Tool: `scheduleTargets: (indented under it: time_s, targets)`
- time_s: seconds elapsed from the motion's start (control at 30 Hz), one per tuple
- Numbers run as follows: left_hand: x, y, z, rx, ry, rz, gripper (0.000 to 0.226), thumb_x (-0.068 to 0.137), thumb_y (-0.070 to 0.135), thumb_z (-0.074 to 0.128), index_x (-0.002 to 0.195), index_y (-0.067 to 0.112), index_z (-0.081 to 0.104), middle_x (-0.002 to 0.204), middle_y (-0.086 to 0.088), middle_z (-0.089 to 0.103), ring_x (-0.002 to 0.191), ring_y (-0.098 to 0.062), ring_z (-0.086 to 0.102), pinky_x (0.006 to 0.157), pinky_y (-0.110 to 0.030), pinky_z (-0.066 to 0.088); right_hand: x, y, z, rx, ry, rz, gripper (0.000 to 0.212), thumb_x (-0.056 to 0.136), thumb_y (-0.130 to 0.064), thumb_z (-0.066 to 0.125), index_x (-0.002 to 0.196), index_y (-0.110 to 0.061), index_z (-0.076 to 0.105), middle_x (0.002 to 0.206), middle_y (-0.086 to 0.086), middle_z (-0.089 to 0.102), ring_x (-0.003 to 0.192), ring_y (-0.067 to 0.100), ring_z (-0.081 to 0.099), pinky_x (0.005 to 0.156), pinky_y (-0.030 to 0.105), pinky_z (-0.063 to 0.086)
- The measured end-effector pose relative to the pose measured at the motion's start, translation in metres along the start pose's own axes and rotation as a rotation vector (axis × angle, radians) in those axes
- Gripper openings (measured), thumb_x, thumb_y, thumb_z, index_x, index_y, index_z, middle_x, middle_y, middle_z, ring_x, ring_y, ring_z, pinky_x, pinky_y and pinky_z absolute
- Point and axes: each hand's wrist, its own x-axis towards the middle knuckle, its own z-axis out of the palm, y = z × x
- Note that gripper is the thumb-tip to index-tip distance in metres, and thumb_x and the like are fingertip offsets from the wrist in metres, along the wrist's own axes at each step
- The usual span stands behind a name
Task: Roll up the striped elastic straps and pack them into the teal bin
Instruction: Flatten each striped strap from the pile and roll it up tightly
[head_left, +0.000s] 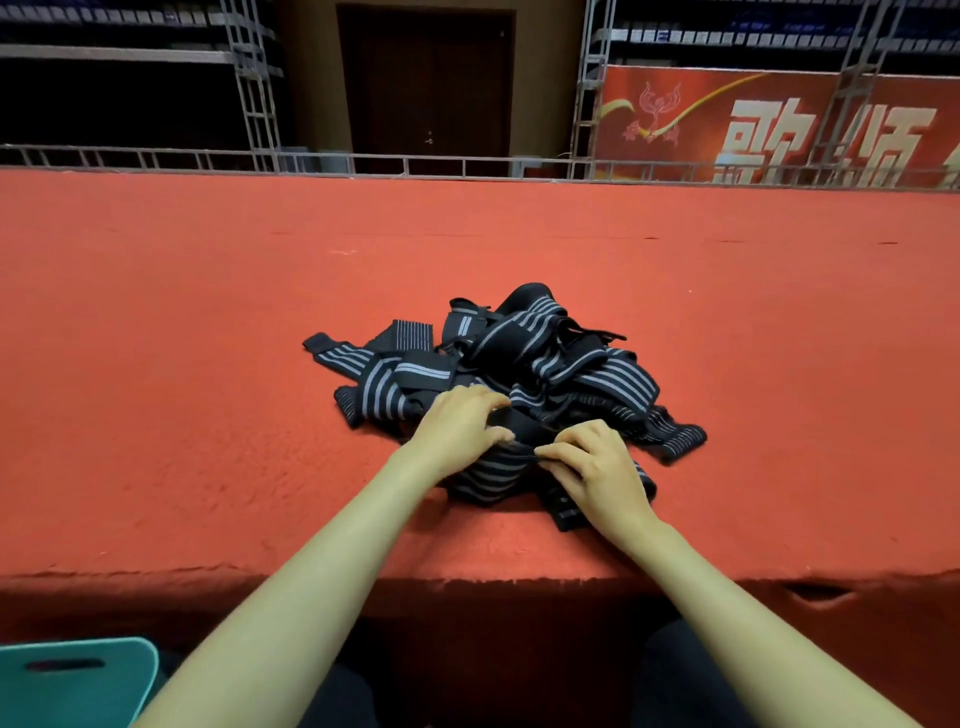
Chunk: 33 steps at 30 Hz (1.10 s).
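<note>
Many loose straps, none seen rolled or packed

Many striped elastic straps (519, 353), black with grey stripes, are seen lying in a tangled heap on the red-covered tabletop (208, 364); no finished roll can be made out among them, so the task is judged to be near its start, with the whole heap left to be rolled and packed; the nearest strap (493, 475) is held at the near edge of the heap by both hands; its black end is gripped by the curled fingers of the left hand (457, 426), and its edge is pinched by the fingers of the right hand (597, 462); the teal bin (78, 680) is glimpsed at the lower left, below the tabletop edge and well apart from the heap; only a corner with a handle slot is shown, so its contents cannot be told.
</note>
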Motion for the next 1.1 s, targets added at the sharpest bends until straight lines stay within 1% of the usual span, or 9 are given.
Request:
scheduleTargets:
  time_s: [0.07,0.13,0.27,0.33,0.4,0.7,0.9,1.0,1.1]
  targets:
    - [0.013,0.003,0.002,0.111,-0.116,0.059,0.044,0.086,0.039,0.063,0.125,0.021,0.058,0.12,-0.003,0.062,0.115,-0.025,0.053,0.095,-0.036,0.036,-0.001,0.002,-0.002,0.008,0.002,-0.005,0.019,0.086,-0.029,0.06,0.092,-0.016,0.072,0.086,-0.005,0.064,0.088,0.013,0.05,0.078,0.025,0.036]
    - [0.022,0.003,0.006,0.13,-0.054,0.04,0.031,0.086,0.036,0.063,0.113,0.021,0.064,0.108,-0.002,0.066,0.109,-0.025,0.056,0.089,-0.035,0.034,-0.002,0.005,-0.005,0.025,0.006,-0.005,0.02,0.087,-0.03,0.058,0.092,-0.016,0.071,0.088,-0.006,0.065,0.09,0.013,0.052,0.081,0.026,0.037]
    - [0.029,-0.026,0.007,-0.027,0.26,-0.261,0.025,0.086,0.033,0.062,0.107,0.02,0.067,0.108,-0.004,0.067,0.109,-0.027,0.056,0.09,-0.037,0.036,0.004,0.01,-0.007,0.037,-0.004,-0.027,0.019,0.09,-0.027,0.054,0.09,-0.016,0.07,0.09,-0.007,0.065,0.096,0.012,0.052,0.088,0.024,0.035]
    - [0.031,-0.045,0.008,-0.135,0.292,-0.419,0.025,0.084,0.033,0.065,0.103,0.018,0.069,0.102,-0.006,0.07,0.106,-0.027,0.059,0.091,-0.037,0.041,0.01,0.011,-0.006,0.004,-0.018,-0.054,0.02,0.089,-0.025,0.052,0.089,-0.017,0.07,0.089,-0.008,0.065,0.094,0.011,0.051,0.091,0.024,0.034]
    - [0.033,-0.054,0.011,-0.176,0.279,-0.483,0.025,0.082,0.033,0.067,0.101,0.017,0.07,0.099,-0.006,0.071,0.105,-0.026,0.06,0.091,-0.035,0.041,0.017,0.012,-0.003,-0.044,-0.041,-0.08,0.02,0.088,-0.025,0.051,0.086,-0.018,0.069,0.085,-0.009,0.065,0.091,0.011,0.051,0.091,0.025,0.034]
    - [0.052,-0.081,0.006,-0.073,0.349,-0.513,0.023,0.082,0.032,0.066,0.1,0.018,0.07,0.101,-0.004,0.07,0.107,-0.026,0.058,0.093,-0.037,0.033,0.007,0.037,-0.014,-0.161,-0.108,-0.037,0.021,0.086,-0.029,0.049,0.081,-0.021,0.069,0.079,-0.011,0.064,0.088,0.012,0.051,0.088,0.028,0.035]
    - [0.061,-0.081,0.009,-0.116,0.386,-0.546,0.021,0.082,0.025,0.064,0.1,0.016,0.068,0.104,-0.006,0.067,0.104,-0.03,0.058,0.094,-0.037,0.035,0.023,0.04,-0.029,-0.119,-0.104,0.018,0.021,0.085,-0.026,0.051,0.082,-0.019,0.07,0.079,-0.009,0.066,0.086,0.013,0.051,0.086,0.025,0.033]
    - [0.059,-0.09,0.011,-0.111,0.395,-0.598,0.025,0.084,0.017,0.059,0.108,0.014,0.065,0.114,-0.009,0.061,0.106,-0.033,0.056,0.094,-0.038,0.035,0.038,0.056,-0.042,-0.161,-0.168,0.093,0.009,0.079,-0.02,0.063,0.081,-0.017,0.072,0.075,-0.004,0.068,0.079,0.022,0.06,0.08,0.03,0.039]
    - [0.057,-0.098,0.014,-0.147,0.325,-0.572,0.034,0.083,0.021,0.065,0.116,0.016,0.061,0.117,-0.009,0.058,0.108,-0.034,0.056,0.092,-0.04,0.042,0.058,0.062,-0.057,-0.203,-0.3,0.279,0.009,0.081,-0.016,0.069,0.086,-0.018,0.076,0.08,0.0,0.072,0.086,0.028,0.062,0.081,0.036,0.042]
